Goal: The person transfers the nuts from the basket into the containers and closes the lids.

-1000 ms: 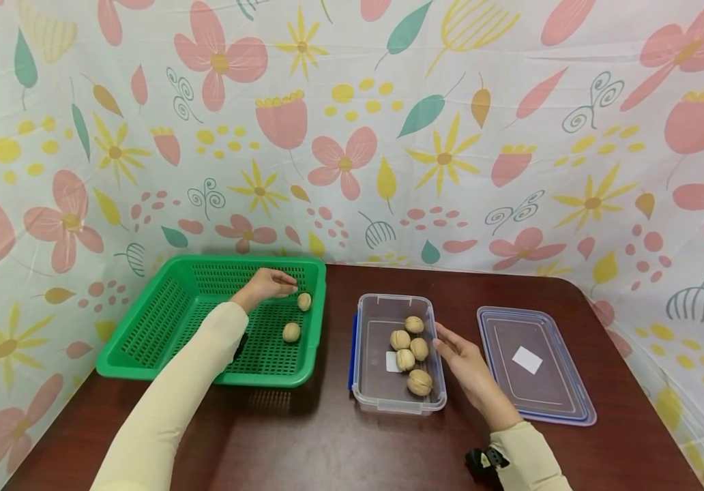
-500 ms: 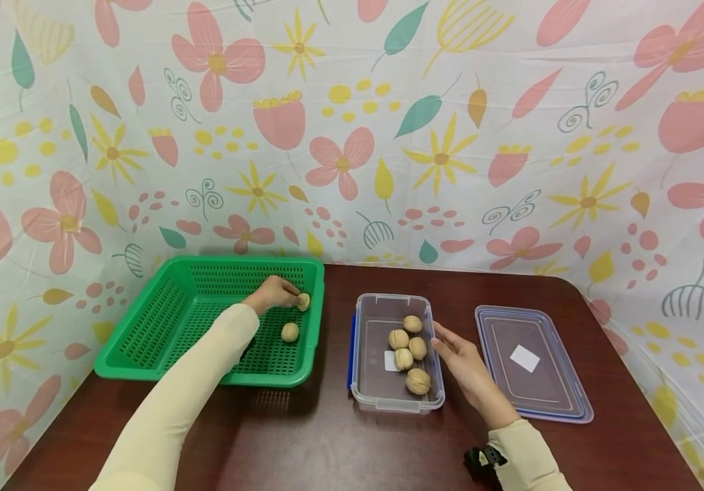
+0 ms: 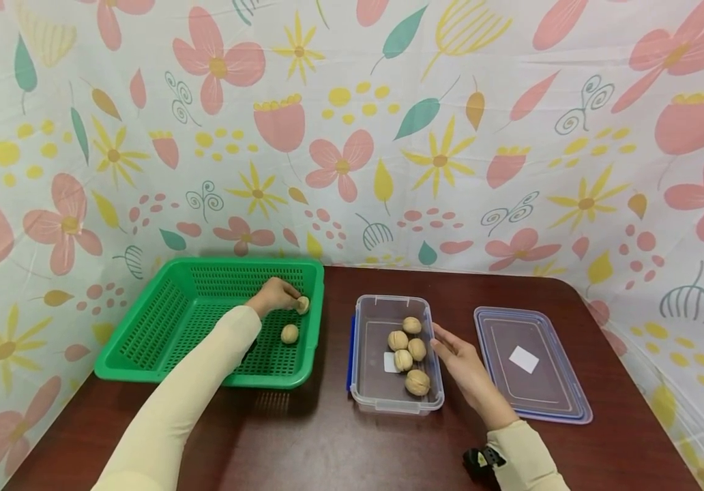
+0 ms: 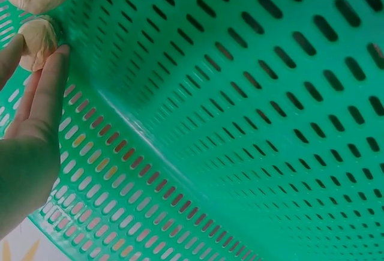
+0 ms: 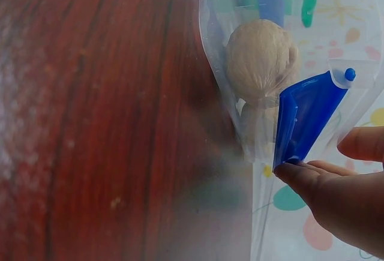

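Note:
My left hand (image 3: 275, 294) reaches into a green plastic basket (image 3: 162, 374) and pinches a walnut (image 4: 39, 44) near its right wall, thumb on one side and fingers on the other. Close by, a second walnut (image 3: 289, 333) lies on the basket floor. At the right side of a clear plastic container (image 3: 372, 406), my right hand (image 3: 464, 363) rests with fairly straight fingers. In the right wrist view its fingertips touch a blue latch flap (image 5: 309, 117), with the thumb apart. Several walnuts (image 3: 417, 382) sit inside the container, mostly along its right half.
A clear lid (image 3: 548, 372) with a blue seal and a white label lies to the right of the container. Another blue latch (image 3: 350, 354) hangs at the container's left side. Behind the dark wooden table (image 3: 303, 443) hangs a flowered cloth (image 3: 340, 102).
My left hand has moved right and down inside the basket and now grips the walnut by the right wall. The right hand stays at the container.

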Action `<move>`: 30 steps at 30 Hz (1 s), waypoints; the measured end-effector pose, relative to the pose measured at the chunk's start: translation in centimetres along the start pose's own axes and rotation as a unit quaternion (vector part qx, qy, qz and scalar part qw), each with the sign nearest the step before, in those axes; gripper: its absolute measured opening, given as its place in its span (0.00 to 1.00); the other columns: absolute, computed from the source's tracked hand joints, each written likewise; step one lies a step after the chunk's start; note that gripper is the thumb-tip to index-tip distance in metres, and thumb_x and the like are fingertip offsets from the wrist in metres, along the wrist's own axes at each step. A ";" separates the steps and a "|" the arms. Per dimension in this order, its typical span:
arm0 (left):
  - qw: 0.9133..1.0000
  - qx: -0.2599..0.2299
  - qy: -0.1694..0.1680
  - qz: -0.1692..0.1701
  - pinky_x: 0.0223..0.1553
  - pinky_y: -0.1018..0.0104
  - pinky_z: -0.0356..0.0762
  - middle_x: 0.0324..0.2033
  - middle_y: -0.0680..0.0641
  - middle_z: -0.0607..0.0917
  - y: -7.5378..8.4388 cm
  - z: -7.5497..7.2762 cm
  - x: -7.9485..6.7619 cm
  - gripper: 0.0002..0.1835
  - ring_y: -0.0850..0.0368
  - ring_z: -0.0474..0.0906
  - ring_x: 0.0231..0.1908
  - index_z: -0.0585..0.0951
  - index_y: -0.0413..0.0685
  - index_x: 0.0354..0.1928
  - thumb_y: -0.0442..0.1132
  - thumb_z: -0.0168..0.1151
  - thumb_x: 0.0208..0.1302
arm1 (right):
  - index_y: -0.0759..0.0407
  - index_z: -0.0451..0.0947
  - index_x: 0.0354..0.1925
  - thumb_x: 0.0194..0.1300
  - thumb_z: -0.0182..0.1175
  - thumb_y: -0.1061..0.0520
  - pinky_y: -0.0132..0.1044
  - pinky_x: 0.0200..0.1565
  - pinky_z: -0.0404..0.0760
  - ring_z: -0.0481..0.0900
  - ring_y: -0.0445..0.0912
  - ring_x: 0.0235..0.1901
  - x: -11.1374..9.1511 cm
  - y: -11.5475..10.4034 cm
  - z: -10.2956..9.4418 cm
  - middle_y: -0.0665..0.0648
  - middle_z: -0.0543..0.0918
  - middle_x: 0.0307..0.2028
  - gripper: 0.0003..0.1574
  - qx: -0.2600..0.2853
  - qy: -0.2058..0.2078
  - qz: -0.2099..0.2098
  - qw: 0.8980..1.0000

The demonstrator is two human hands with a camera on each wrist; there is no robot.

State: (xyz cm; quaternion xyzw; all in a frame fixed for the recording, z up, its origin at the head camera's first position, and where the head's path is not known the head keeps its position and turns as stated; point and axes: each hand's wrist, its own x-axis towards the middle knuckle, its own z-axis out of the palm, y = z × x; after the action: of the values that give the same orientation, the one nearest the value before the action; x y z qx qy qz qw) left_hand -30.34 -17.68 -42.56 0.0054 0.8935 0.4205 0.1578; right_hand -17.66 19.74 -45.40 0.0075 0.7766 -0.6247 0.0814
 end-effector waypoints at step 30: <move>0.985 -0.170 -0.018 0.008 0.61 0.55 0.71 0.60 0.37 0.74 4.2 -4.5 -1.3 0.21 0.45 0.72 0.60 0.74 0.35 0.60 0.34 0.62 0.66 | 0.66 0.54 0.72 0.76 0.46 0.59 0.51 0.70 0.53 0.52 0.55 0.71 0.4 0.3 0.0 0.66 0.56 0.71 0.31 0.006 -0.002 -0.003 1.000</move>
State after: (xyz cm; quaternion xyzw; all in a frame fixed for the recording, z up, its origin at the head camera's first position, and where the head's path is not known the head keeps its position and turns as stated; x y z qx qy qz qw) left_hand -30.95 -18.54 -36.36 -0.0064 0.8060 0.5672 0.1691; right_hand -18.03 19.78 -45.73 0.0045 0.7724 -0.6299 0.0811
